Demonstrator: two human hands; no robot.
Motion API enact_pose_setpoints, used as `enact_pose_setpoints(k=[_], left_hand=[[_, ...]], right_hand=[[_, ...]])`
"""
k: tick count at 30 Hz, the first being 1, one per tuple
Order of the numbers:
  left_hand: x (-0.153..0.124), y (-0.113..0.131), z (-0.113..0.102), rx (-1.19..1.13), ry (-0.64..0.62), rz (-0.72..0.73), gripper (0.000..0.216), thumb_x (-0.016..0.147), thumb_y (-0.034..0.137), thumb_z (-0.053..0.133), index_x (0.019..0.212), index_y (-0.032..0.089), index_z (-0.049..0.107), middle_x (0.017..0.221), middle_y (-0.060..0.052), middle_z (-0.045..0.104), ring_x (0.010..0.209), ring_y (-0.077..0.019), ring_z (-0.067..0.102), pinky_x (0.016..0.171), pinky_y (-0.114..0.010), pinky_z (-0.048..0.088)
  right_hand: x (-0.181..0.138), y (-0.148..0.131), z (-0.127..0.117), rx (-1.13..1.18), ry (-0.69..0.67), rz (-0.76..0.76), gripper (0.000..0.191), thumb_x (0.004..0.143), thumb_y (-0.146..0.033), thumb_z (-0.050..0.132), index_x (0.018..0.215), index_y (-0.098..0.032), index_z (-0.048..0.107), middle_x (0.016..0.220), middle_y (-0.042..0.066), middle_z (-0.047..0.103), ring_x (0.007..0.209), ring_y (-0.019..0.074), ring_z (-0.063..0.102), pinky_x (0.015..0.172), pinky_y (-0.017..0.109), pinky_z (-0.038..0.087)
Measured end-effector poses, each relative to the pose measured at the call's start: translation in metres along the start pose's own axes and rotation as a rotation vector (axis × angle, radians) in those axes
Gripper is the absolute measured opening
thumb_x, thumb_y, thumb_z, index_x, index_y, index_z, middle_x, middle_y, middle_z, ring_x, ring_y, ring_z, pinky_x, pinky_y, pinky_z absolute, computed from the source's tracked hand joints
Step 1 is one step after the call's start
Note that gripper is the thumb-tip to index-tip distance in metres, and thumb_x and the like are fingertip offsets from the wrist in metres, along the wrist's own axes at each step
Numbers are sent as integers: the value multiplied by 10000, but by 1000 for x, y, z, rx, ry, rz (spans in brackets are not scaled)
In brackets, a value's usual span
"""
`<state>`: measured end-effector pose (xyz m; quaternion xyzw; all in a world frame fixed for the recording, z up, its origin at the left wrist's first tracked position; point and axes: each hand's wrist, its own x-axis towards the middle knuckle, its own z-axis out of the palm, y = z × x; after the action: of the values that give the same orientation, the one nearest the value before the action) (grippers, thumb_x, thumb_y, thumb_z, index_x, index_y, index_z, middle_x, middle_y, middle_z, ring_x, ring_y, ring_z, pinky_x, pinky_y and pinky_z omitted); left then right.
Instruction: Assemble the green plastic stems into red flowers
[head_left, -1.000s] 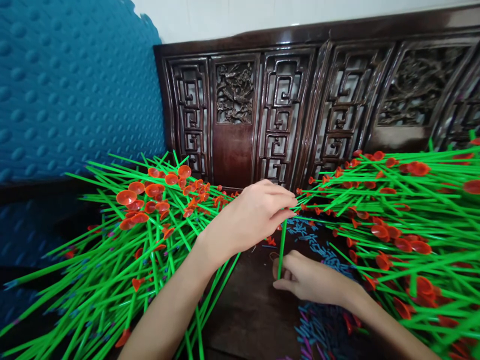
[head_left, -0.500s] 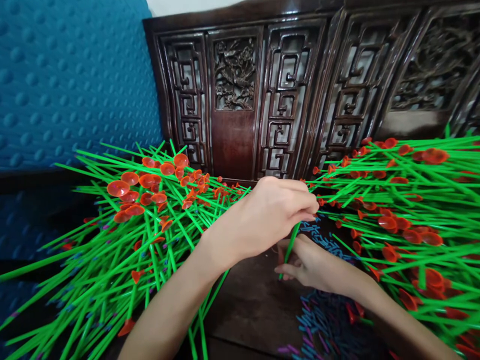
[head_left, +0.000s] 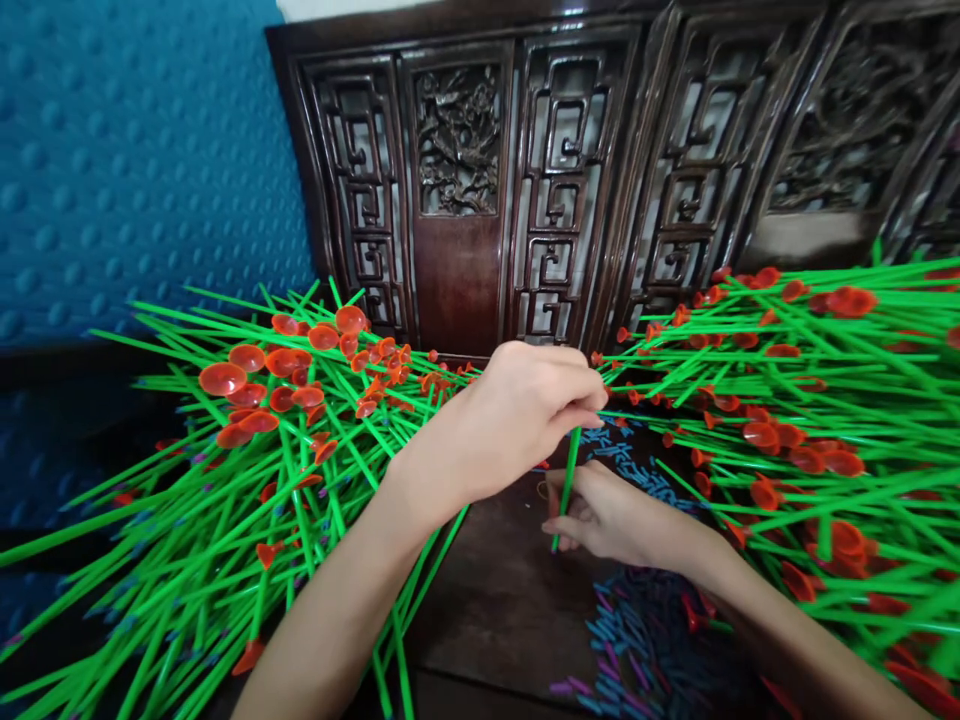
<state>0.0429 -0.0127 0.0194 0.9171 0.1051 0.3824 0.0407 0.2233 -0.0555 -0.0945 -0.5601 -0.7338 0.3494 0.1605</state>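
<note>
A thin green stick (head_left: 571, 465) hangs steeply between my two hands, its lower end dark. My left hand (head_left: 536, 405) is closed around its upper end, with the palm turned down. Lower down, my right hand (head_left: 589, 508) pinches the stick near its bottom end between thumb and fingers. Whatever tops the stick is hidden inside my left hand. Under and beside my right forearm lie many small blue and purple pieces (head_left: 611, 645), loose in a heap.
Piles of green sticks with red cup-shaped ends lie at left (head_left: 217, 560) and right (head_left: 847, 400). A carved dark wooden backrest (head_left: 456, 285) stands behind. A blue dimpled cushion or mat (head_left: 150, 170) rises at the left. The dark wooden surface (head_left: 487, 620) lies below my hands.
The stick stands a little more upright, and more of it shows between my hands. Both hands and the whole scene have shifted slightly left in view.
</note>
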Motion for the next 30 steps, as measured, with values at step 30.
enact_pose_setpoints(k=[30], left_hand=[[2,2,-2,-196,-75,-42,179,869,17,607,746,134,551,785,11,558,742,-99,527,687,-220,418]], right_hand=[[32,3,85,933,351,32,729,596,-846,637,421,-275,219,376,-128,129,296,25,123,324,239,99]])
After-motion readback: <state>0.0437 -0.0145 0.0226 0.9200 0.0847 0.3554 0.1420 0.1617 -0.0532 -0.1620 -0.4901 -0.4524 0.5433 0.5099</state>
